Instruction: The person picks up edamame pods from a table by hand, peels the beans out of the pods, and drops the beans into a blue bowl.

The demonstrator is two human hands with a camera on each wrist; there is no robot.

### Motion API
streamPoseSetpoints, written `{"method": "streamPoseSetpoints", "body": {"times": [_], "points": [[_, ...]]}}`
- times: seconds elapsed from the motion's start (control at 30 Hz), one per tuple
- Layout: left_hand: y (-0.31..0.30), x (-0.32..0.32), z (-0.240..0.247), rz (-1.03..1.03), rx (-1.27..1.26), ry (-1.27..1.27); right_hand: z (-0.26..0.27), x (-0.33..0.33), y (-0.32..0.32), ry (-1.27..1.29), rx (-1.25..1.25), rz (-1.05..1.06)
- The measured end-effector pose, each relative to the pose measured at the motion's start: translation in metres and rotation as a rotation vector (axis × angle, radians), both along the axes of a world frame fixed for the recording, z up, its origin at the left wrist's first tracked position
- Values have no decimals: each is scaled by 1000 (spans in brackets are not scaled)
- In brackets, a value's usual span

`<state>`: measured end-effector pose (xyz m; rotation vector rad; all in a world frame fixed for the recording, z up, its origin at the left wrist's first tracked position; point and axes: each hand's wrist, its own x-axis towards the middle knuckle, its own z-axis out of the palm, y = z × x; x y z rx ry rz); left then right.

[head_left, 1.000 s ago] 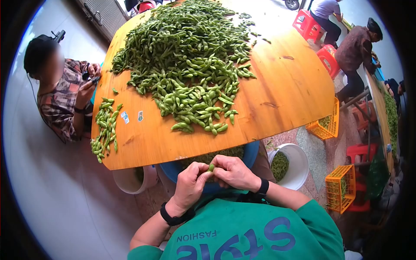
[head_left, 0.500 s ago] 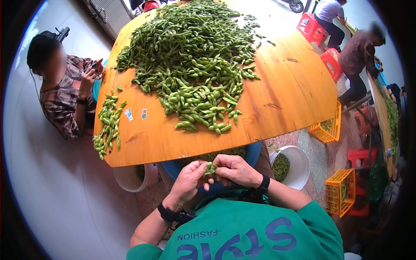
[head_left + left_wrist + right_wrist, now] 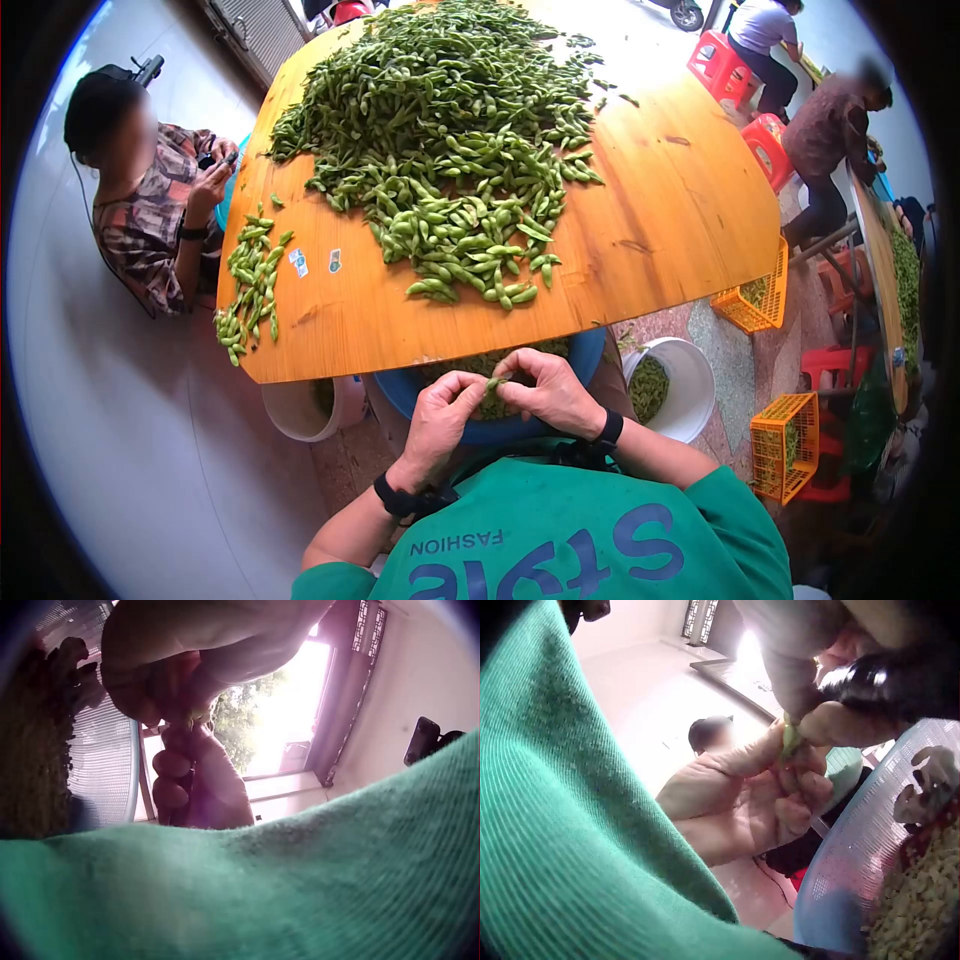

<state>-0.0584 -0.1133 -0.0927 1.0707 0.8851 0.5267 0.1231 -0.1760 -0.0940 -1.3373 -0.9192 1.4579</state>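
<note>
In the head view, a green edamame pod (image 3: 494,384) is pinched between both hands, above a blue mesh basket (image 3: 397,397) at the table's near edge. My left hand (image 3: 440,418) grips the pod's left end with thumb and finger. My right hand (image 3: 556,396) pinches its other side. From the right wrist, the pod (image 3: 788,738) shows between the fingertips, and the left palm (image 3: 742,802) faces the camera. A shiny black piece (image 3: 859,679) lies along the right hand. Pale shelled beans (image 3: 922,900) fill the basket's bottom.
A big heap of pods (image 3: 440,100) covers the middle of the wooden table (image 3: 680,220), with a small group (image 3: 250,280) at its left edge. White buckets (image 3: 690,385) stand beside my legs. Yellow crates (image 3: 785,450) lie rightward. Another person (image 3: 150,210) sits on the left.
A pod opened out between the fingers half a second ago; now a narrow green pod sits between the fingertips. The hands moved slightly, and the head view shifted a little.
</note>
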Motion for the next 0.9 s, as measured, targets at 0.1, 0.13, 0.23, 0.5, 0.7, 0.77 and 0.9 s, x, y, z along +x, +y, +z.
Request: {"method": "streamPoseSetpoints", "body": {"times": [0.1, 0.13, 0.23, 0.5, 0.7, 0.77, 0.9], "points": [[-3, 3, 6, -2, 316, 166, 0, 0, -2, -1, 2, 16], [-4, 3, 9, -2, 316, 164, 0, 0, -2, 5, -10, 24], [-5, 2, 12, -48, 657, 243, 5, 1, -1, 26, -20, 69], [10, -6, -8, -113, -385, -212, 10, -4, -2, 78, 44, -16], [14, -8, -12, -177, -555, -224, 16, 0, -5, -89, 146, 2], [14, -7, -9, -179, -547, -189, 16, 1, -5, -121, 152, 4], [12, -4, -8, -212, -426, -110, 8, 2, -5, -214, 315, 14]]}}
